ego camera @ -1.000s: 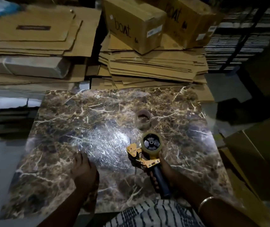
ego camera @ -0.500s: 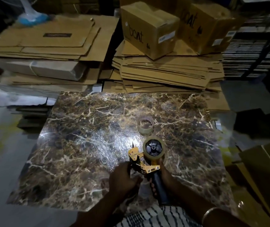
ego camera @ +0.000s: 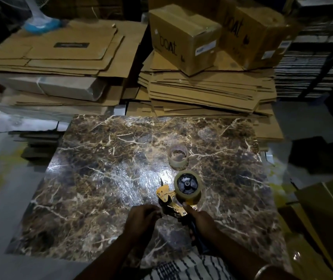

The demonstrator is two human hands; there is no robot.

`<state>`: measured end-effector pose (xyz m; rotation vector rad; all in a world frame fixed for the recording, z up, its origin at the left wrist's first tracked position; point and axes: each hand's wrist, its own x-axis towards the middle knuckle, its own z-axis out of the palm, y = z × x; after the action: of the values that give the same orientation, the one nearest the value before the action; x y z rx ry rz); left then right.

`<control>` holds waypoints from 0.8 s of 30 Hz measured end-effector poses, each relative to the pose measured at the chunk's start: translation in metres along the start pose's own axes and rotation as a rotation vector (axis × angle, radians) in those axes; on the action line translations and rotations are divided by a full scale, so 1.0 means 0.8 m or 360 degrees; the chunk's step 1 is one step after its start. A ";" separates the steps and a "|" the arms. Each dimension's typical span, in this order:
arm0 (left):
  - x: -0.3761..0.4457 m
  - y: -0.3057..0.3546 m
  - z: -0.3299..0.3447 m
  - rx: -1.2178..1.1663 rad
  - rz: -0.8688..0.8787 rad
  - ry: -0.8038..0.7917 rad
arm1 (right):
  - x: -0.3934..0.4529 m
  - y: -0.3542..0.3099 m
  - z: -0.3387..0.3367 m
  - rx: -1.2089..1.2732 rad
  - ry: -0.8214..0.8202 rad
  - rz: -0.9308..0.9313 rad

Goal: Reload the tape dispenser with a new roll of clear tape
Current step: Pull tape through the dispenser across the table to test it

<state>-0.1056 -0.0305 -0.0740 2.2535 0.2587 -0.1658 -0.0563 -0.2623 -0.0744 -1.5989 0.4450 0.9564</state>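
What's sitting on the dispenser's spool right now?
A roll of clear tape sits on the tape dispenser, round its black hub. The right hand covers the handle; where the tape's free end runs cannot be seen.

Pretty dim overall, corners nearly black. One light from above, hot glare patch on glossy marble slab (ego camera: 109, 178). Wide-angle bend at edges, cardboard stacks (ego camera: 202, 91) curve. Left edge smeared, far shelves murky, hands underexposed.
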 end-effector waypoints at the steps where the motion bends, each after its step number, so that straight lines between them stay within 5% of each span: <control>1: 0.004 -0.005 -0.005 0.0037 0.0021 -0.0016 | 0.000 -0.003 -0.002 -0.0066 0.0055 -0.0022; 13: 0.052 -0.011 -0.049 0.0390 0.0428 -0.0417 | -0.008 -0.015 -0.011 -0.0256 0.0124 -0.0110; 24: 0.067 -0.048 -0.095 0.0418 0.0469 -0.0429 | -0.010 -0.019 -0.015 -0.0322 0.0090 -0.0086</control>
<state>-0.0606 0.0588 -0.0651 2.4628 -0.2520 -0.3592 -0.0457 -0.2713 -0.0590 -1.8154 0.3508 0.9406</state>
